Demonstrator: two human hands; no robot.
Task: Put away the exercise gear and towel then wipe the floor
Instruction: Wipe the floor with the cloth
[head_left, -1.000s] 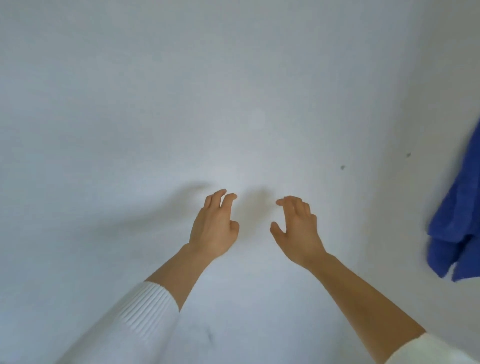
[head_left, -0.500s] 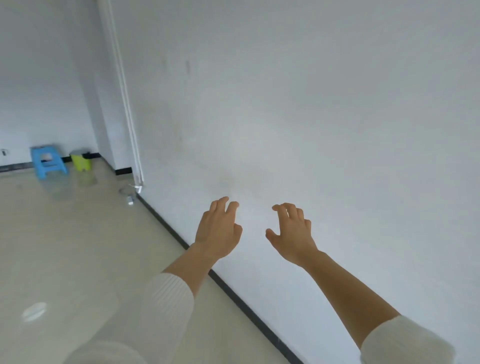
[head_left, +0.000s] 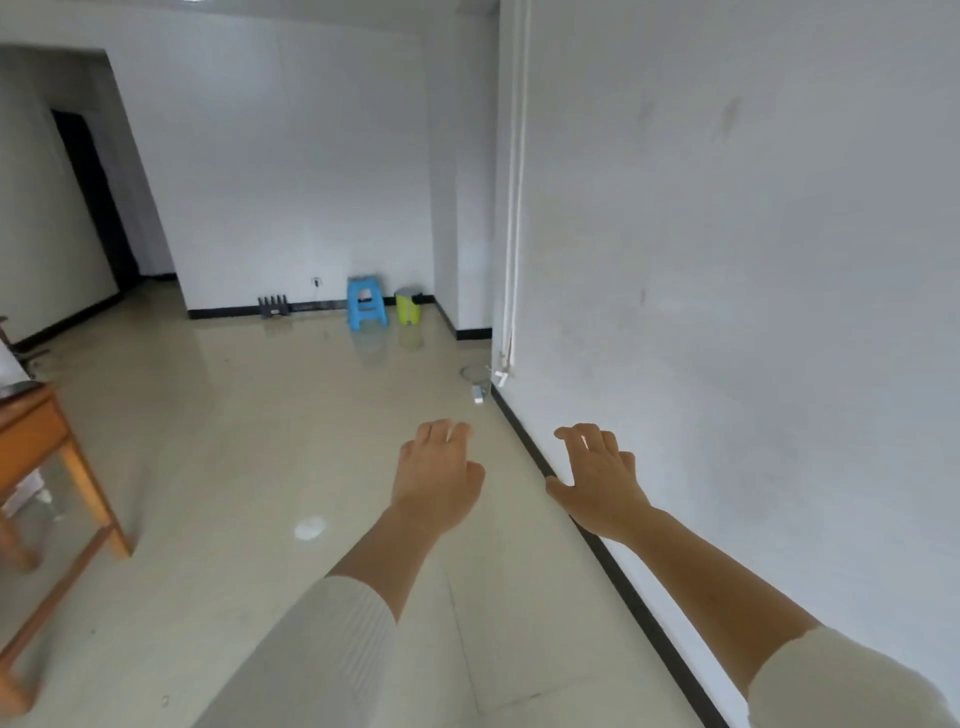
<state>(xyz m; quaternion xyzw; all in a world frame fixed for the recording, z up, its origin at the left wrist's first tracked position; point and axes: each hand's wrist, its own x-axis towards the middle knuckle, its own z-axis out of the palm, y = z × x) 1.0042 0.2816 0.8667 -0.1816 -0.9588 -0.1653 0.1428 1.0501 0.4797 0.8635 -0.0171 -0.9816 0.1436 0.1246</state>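
Beige glossy floor (head_left: 234, 467) spreads from the near edge to the far white wall (head_left: 285, 182), where a blue stool (head_left: 367, 304) and a yellow-green bin (head_left: 408, 307) stand side by side. Both the left hand (head_left: 436, 478) and the right hand (head_left: 602, 486) hover above it, fingers (head_left: 439, 434) loosely curled and holding nothing, the right hand near the black skirting (head_left: 623, 587).
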